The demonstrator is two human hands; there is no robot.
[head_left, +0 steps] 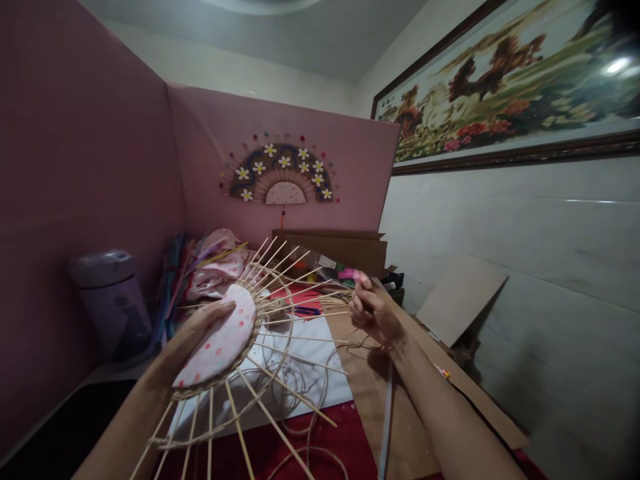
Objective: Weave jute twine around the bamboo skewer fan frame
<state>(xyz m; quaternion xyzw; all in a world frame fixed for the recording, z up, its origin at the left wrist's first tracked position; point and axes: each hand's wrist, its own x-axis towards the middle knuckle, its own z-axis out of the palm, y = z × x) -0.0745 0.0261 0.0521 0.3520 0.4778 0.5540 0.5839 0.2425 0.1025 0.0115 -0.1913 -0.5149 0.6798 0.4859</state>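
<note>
Fan of thin sticks, tilted, stands out over the near left part of the desk. Dotted white cloth covers its half-round middle, twine binds the cloth's curved edge, and a second twine ring crosses the bare sticks farther out. The person's left hand holds it by the middle, fingers lying flat over the cloth.

The right hand is raised just beside the stick tips, fingers curled close together. Something pink shows at its fingertips; whether they hold it cannot be told.

Loose twine tangles below the fan, over a white sheet and red cloth. Cardboard lies to the right. Behind the fan are a blue tool and bundled fabric; a flowered fan hangs on the pink partition.
</note>
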